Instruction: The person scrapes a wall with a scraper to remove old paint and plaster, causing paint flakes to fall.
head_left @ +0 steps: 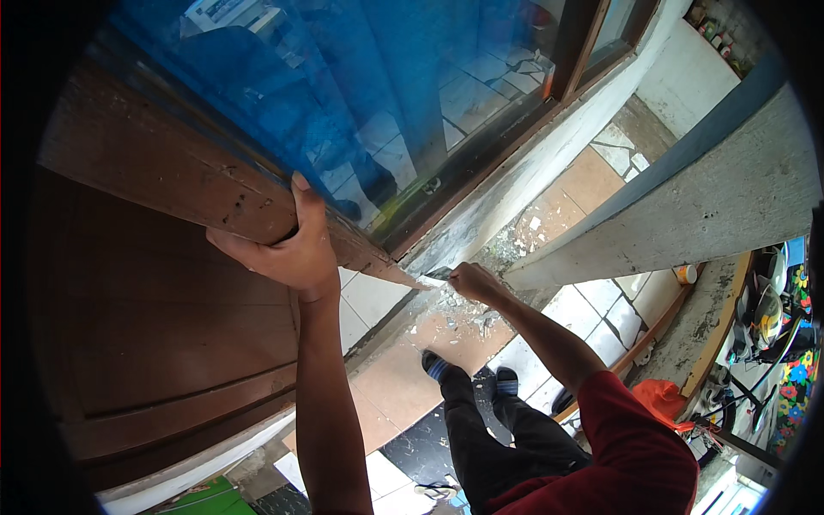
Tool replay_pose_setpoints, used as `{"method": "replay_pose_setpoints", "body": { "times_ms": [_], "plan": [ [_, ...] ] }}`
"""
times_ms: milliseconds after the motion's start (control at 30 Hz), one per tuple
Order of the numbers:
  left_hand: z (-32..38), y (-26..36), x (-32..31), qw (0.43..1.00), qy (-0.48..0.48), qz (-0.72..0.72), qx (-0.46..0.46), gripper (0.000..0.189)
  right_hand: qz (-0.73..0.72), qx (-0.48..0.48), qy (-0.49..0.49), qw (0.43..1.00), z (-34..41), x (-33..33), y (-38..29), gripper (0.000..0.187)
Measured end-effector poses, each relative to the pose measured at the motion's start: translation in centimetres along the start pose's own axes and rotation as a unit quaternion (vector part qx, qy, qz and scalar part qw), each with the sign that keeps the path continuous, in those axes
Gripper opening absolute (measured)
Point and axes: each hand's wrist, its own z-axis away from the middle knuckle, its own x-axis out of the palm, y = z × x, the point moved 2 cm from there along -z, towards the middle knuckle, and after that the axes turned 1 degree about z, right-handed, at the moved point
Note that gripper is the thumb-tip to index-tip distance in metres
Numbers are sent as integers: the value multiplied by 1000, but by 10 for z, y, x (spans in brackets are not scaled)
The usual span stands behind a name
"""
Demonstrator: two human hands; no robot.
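Note:
My left hand [299, 248] is wrapped around a brown wooden door frame post [174, 180], thumb on the window side and fingers on the other. Its paint is chipped in spots. Lower down, my right hand [475, 283] grips a flat-bladed scraper [440, 274]; most of the handle is hidden in the fist. The blade is at the low end of a white wall [479, 209] with flaking paint, close to the foot of the post. Whether the edge touches the wall, I cannot tell. Paint flakes and crumbs [473, 315] lie scattered on the floor below.
A window pane [380, 77] with blue behind it borders the post and wall. To the right stands a concrete pillar [676, 187]. A brown door [174, 309] is at left. Flip-flops [436, 492] and a white cup [687, 275] are nearby; a bicycle [740, 393] is farther right.

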Motion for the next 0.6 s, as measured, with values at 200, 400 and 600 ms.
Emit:
{"method": "replay_pose_setpoints", "body": {
  "times_ms": [200, 400, 600],
  "plan": [
    [-1, -1, -3, 1000, -3, -11, 3, 61, 4, 22, -21, 1000, 1, -5, -14, 18],
    [-1, -1, -4, 1000, -15, 13, -14, 62, -22, 7, 13, 1000, 7, -13, -11, 18],
    [-3, -4, -3, 998, -15, 58, -12, 65, -16, 50, 13, 999, 7, 12, -5, 18]
  ]
}}
